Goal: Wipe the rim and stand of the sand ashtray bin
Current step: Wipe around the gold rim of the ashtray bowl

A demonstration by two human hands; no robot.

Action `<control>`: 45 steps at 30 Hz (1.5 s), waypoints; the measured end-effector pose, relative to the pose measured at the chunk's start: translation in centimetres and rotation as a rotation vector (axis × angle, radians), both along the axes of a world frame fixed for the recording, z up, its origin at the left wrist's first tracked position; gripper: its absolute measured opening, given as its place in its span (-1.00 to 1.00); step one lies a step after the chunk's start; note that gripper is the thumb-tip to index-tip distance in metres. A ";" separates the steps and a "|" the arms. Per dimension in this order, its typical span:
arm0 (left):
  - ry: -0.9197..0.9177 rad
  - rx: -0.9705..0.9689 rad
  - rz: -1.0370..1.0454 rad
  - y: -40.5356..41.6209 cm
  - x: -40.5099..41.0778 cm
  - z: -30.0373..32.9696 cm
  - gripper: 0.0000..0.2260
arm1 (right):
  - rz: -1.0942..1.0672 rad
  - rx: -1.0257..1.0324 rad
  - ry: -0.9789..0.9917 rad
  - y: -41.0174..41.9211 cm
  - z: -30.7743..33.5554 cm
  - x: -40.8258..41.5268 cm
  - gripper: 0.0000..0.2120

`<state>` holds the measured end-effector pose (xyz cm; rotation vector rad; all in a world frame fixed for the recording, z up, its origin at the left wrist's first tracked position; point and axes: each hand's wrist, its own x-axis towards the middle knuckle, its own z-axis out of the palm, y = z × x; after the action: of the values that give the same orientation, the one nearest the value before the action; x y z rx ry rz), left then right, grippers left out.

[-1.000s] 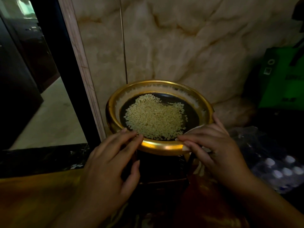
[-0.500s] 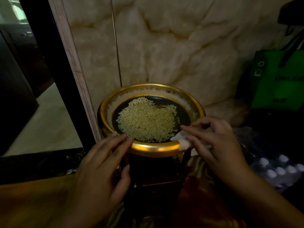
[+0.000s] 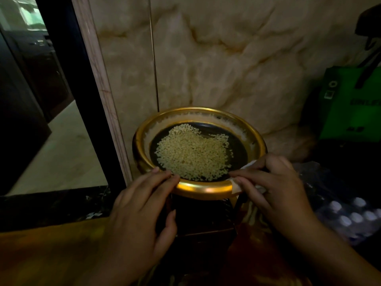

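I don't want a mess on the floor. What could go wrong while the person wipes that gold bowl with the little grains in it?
The right hand presses a white cloth on the gold rim, close to the grains; a slip inward might flick some out. The bowl sits on a narrow dark stand, so hard pushing could tip it, though the left hand steadies the rim.

This looks like the lobby or corridor of a hotel or similar public building. The wall is clad in large polished beige marble-look panels [image 3: 226, 58] with a thin vertical joint, edged by a pinkish stone trim strip [image 3: 99, 79] beside a dark door frame [image 3: 68, 69]. A gold-rimmed round ashtray bowl holding pale sand granules [image 3: 198, 186] stands on a dark stand [image 3: 204, 219] against that wall. To the right sit a green fabric bag [image 3: 350, 104] and a plastic-wrapped pack of white-capped bottles [image 3: 354, 217], and the floor [image 3: 41, 254] is glossy brown
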<state>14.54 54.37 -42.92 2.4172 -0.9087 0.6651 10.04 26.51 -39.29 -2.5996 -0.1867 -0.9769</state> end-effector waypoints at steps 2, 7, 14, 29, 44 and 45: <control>-0.003 -0.006 -0.012 0.2 0.2 -0.1 -0.43 | -0.009 -0.011 -0.005 0.6 -0.2 0.1 -0.73; -0.018 -0.043 -0.046 0.4 0.9 -0.2 -0.45 | -0.028 -0.065 -0.023 4.4 -0.5 0.3 -0.77; 0.002 -0.027 -0.047 0.7 1.6 -1.0 -0.38 | -0.102 -0.101 -0.027 10.9 -0.5 1.8 -0.80; -0.002 -0.046 -0.055 0.3 1.1 -1.0 -0.40 | 0.045 -0.083 -0.054 0.8 -1.1 0.9 -0.76; -0.033 0.010 0.027 -0.7 0.3 -0.5 -0.40 | 0.085 -0.014 0.011 -7.2 -0.7 3.5 -0.74; -0.035 0.009 0.029 -0.8 0.3 -0.6 -0.40 | 0.086 -0.012 0.023 -7.5 -0.6 3.6 -0.73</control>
<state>14.88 53.60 -43.53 2.4378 -0.8933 0.7176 13.68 18.99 -39.93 -2.5890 -0.2960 -0.9180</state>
